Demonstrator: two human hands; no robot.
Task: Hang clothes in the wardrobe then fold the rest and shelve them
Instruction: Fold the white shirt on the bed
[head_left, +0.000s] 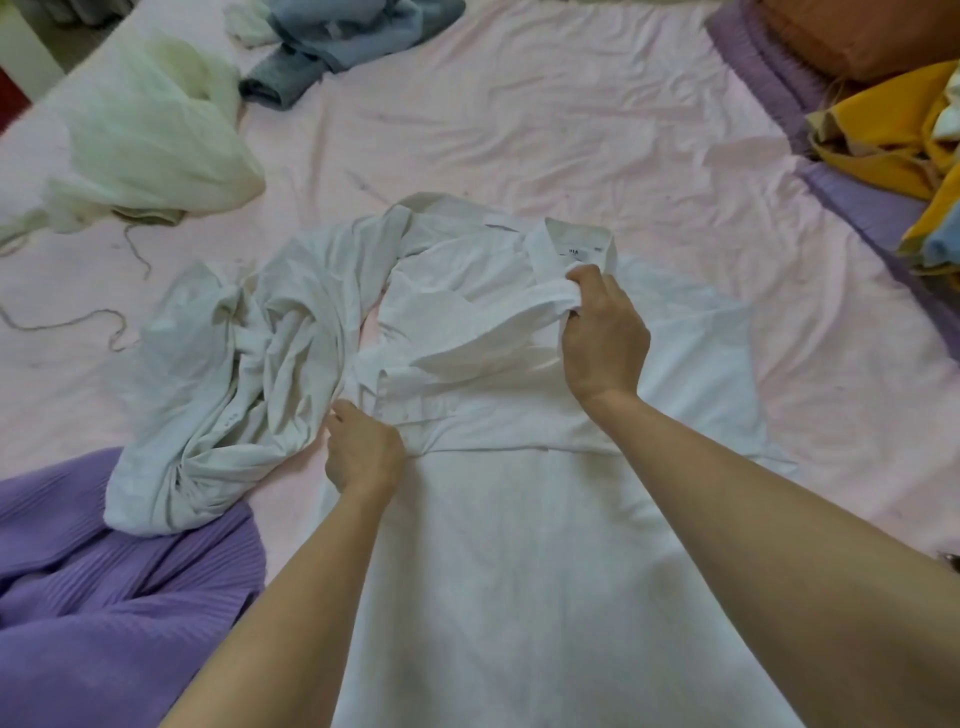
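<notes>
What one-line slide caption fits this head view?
Both hands, right hand and left hand, grip a white collared cotton shirt on the pink bedsheet.

Bed covered by a creased pink sheet, white shirt spread flat at centre, crumpled white garment beside it, purple pleated cloth at near left, sheer cream fabric and blue garment laid farther off, yellow clothes piled at right

We observe a white cotton collared shirt lying flat on the pink bed sheet, collar end away from us, label visible inside the collar. One sleeve is folded across its upper body. Beside it on the left lies a crumpled off-white garment, touching the shirt's upper edge. Further clothes lie apart: a purple pleated garment, a pale green sheer fabric, and a blue-grey garment.
</notes>
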